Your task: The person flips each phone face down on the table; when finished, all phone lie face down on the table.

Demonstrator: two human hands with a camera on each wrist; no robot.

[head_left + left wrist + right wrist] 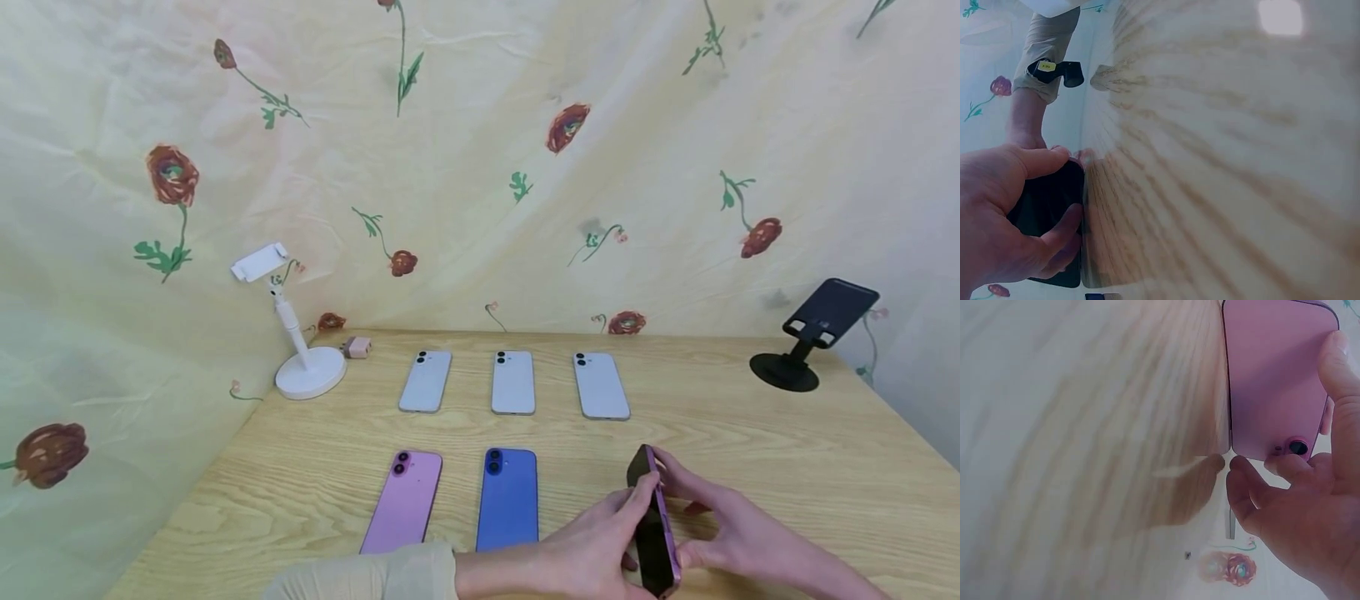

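Note:
A pink smartphone stands on its long edge on the table at the front right, its dark screen toward the left. From the screen side my left hand grips it, thumb and fingers spread over the ends of the screen in the left wrist view. My right hand holds it from the other side, at its far and near corners. The right wrist view shows its pink back, with the camera lens close to the fingers. Left of my hands lies a blue phone, back up.
A lilac phone lies farther left. Three pale phones form a row behind. A white phone stand and a pink charger plug are at the back left. At the back right stands a black stand.

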